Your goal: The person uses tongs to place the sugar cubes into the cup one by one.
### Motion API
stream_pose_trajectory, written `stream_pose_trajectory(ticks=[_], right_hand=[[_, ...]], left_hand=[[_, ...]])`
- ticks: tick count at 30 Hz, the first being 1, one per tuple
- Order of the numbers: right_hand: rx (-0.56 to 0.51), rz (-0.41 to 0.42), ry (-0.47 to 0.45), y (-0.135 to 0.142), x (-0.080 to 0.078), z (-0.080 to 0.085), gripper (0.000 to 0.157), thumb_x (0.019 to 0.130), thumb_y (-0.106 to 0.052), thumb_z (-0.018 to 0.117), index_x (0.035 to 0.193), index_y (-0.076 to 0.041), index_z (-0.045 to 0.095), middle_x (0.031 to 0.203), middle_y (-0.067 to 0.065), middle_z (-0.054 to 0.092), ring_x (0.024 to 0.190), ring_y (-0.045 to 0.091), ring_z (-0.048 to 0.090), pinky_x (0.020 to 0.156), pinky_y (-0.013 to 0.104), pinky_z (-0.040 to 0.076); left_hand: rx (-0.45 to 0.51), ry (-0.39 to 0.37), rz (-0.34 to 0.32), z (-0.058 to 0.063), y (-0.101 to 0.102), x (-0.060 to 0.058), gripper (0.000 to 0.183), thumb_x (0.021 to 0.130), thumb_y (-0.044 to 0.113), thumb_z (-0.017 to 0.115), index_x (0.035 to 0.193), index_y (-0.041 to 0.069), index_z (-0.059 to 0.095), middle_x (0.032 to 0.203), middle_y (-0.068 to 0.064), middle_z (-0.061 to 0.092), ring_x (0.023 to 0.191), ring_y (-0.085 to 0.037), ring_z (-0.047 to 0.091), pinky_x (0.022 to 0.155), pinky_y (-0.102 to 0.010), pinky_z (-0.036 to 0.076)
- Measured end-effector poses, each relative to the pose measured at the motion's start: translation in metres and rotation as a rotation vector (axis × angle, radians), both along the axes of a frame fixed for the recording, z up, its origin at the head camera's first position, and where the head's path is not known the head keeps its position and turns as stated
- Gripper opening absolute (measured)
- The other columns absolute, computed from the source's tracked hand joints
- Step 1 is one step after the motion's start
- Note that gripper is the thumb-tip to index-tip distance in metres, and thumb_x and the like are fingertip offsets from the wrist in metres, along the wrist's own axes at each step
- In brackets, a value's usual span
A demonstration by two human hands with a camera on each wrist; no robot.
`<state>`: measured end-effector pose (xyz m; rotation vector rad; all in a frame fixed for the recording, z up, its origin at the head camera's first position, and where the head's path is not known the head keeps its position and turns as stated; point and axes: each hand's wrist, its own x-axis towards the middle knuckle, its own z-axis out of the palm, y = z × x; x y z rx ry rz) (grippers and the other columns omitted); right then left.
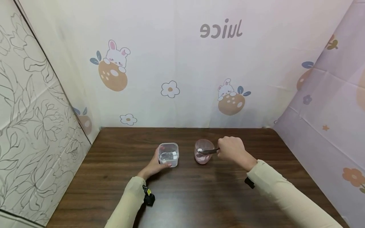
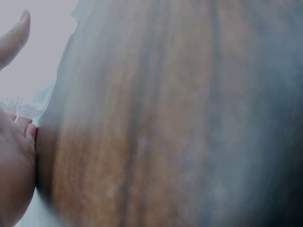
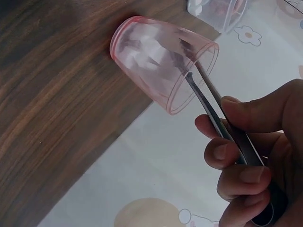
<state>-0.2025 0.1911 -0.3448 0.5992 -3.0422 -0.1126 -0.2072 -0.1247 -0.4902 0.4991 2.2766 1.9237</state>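
My left hand (image 1: 153, 166) holds a clear square plastic container (image 1: 169, 163) from its left side, thumb along the front wall and fingertips at the back. Whitish pieces show inside it. In the left wrist view, only the thumb and part of the palm appear at the left edge, beside the overexposed container. My right hand (image 1: 231, 148) grips metal tongs (image 3: 246, 152), thumb on one arm and fingers curled round the other. Their tips reach into a pink see-through cup (image 1: 202, 161) standing right of the container. White chunks (image 3: 147, 51) lie in the cup.
Both vessels stand on a dark wood-grain table (image 1: 182, 196), toward its back edge. Behind it hangs a pale printed curtain (image 1: 194, 104), with further printed cloth at left and right. Black cameras are strapped at both wrists.
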Motion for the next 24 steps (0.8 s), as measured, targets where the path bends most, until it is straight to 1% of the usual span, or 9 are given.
stream_pose_trajectory(ticks=[5,7,12,16,20,22,24], right_hand=[[-0.018,-0.009,-0.008,0.003,0.0,0.005,0.024,0.08,-0.016,0.071,0.058,-0.017,0.062,0.05,-0.004,0.049,0.044,0.014,0.038,0.041,0.03,0.029],[-0.024,-0.014,-0.007,0.004,0.0,0.006,0.021,0.081,-0.018,0.072,0.061,-0.018,0.066,0.052,-0.005,0.051,0.044,0.014,0.04,0.041,0.03,0.03],[-0.053,-0.014,0.028,0.009,0.003,0.013,0.011,0.082,-0.018,0.071,0.071,-0.017,0.072,0.058,-0.004,0.056,0.044,0.013,0.042,0.041,0.029,0.03],[-0.082,-0.009,0.061,0.012,0.005,0.019,0.02,0.083,-0.017,0.069,0.064,-0.018,0.068,0.054,-0.005,0.051,0.044,0.012,0.036,0.041,0.029,0.026],[-0.098,0.005,0.105,0.01,0.006,0.023,0.035,0.084,-0.017,0.067,0.052,-0.02,0.054,0.049,-0.004,0.04,0.046,0.012,0.029,0.042,0.029,0.022],[-0.106,0.018,0.127,0.007,0.007,0.024,0.036,0.084,-0.017,0.067,0.051,-0.02,0.052,0.047,-0.005,0.038,0.046,0.012,0.028,0.042,0.029,0.021],[-0.113,0.036,0.148,0.002,0.008,0.025,0.036,0.083,-0.017,0.067,0.051,-0.019,0.052,0.046,-0.005,0.036,0.046,0.012,0.026,0.042,0.029,0.02]], left_hand=[[-0.008,-0.008,-0.008,0.001,0.0,0.0,0.093,0.077,-0.004,0.073,0.145,-0.011,0.009,0.144,-0.035,0.022,0.131,-0.048,0.024,0.106,-0.057,0.019],[-0.011,-0.013,-0.01,0.001,0.0,0.0,0.093,0.077,-0.004,0.073,0.145,-0.01,0.009,0.144,-0.034,0.022,0.131,-0.048,0.024,0.106,-0.057,0.019],[-0.014,-0.017,-0.015,0.002,0.0,0.0,0.094,0.078,-0.003,0.073,0.145,-0.01,0.008,0.145,-0.034,0.021,0.132,-0.048,0.024,0.106,-0.056,0.019],[-0.014,-0.005,-0.014,0.002,0.0,0.001,0.094,0.077,-0.003,0.073,0.144,-0.011,0.008,0.144,-0.036,0.021,0.131,-0.049,0.024,0.106,-0.058,0.019],[-0.004,-0.012,-0.01,0.003,0.0,0.002,0.093,0.077,-0.004,0.073,0.144,-0.011,0.008,0.145,-0.035,0.021,0.132,-0.049,0.023,0.107,-0.057,0.018],[-0.003,-0.02,-0.009,0.003,0.0,0.002,0.093,0.078,-0.004,0.072,0.145,-0.011,0.008,0.145,-0.035,0.02,0.132,-0.048,0.023,0.107,-0.057,0.018],[-0.009,-0.025,-0.007,0.004,0.0,0.002,0.094,0.078,-0.004,0.072,0.145,-0.01,0.008,0.146,-0.034,0.02,0.132,-0.048,0.023,0.107,-0.056,0.018]])
